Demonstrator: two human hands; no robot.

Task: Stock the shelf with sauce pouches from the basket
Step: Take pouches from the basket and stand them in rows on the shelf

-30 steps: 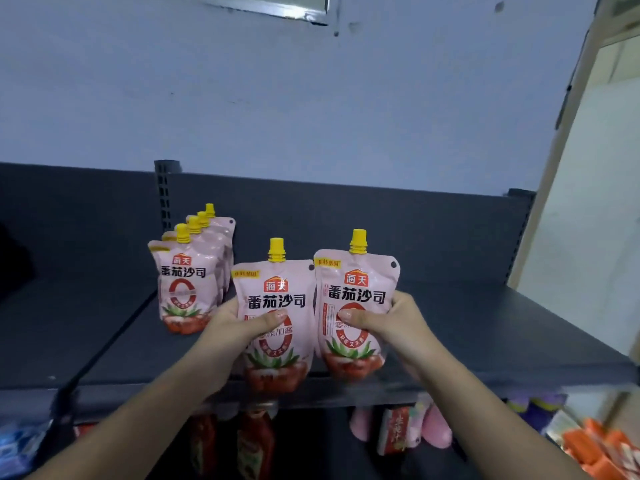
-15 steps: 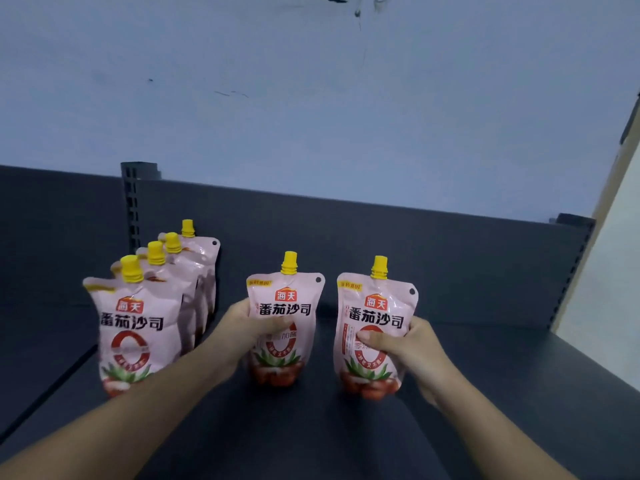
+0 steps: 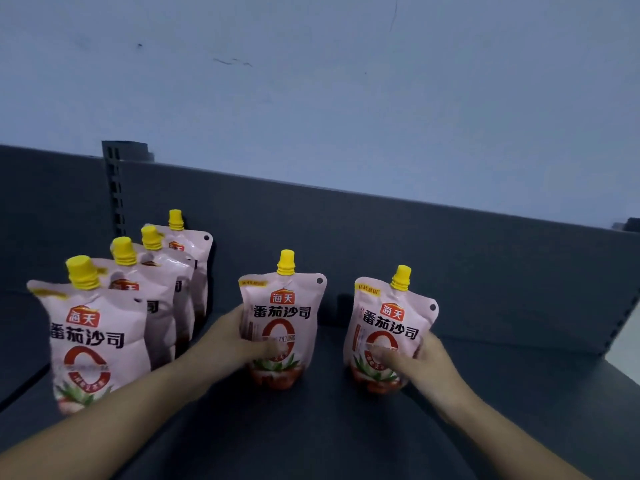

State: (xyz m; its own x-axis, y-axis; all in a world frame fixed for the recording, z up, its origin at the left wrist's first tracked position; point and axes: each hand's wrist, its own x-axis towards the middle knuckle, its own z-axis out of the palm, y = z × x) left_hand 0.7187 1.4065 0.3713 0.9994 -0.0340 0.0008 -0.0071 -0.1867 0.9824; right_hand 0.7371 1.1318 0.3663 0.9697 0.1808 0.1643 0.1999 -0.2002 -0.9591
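Two pink sauce pouches with yellow caps stand upright on the dark grey shelf (image 3: 485, 393). My left hand (image 3: 232, 341) grips the middle pouch (image 3: 282, 306) from its left side, thumb across the front. My right hand (image 3: 420, 365) grips the right pouch (image 3: 391, 323) from its right side, thumb on the front. Both pouch bottoms look to rest on the shelf. A row of several identical pouches (image 3: 93, 334) stands at the left, running front to back. The basket is out of view.
The shelf's dark back panel (image 3: 450, 244) rises behind the pouches, with a slotted upright post (image 3: 116, 188) at the back left. A pale blue wall (image 3: 311, 81) fills the upper view. Another shelf section (image 3: 20, 323) lies left of the row.
Both hands carried their pouches from the shelf's front edge deeper onto the shelf and spread them further apart. The view has come closer and tilted up.
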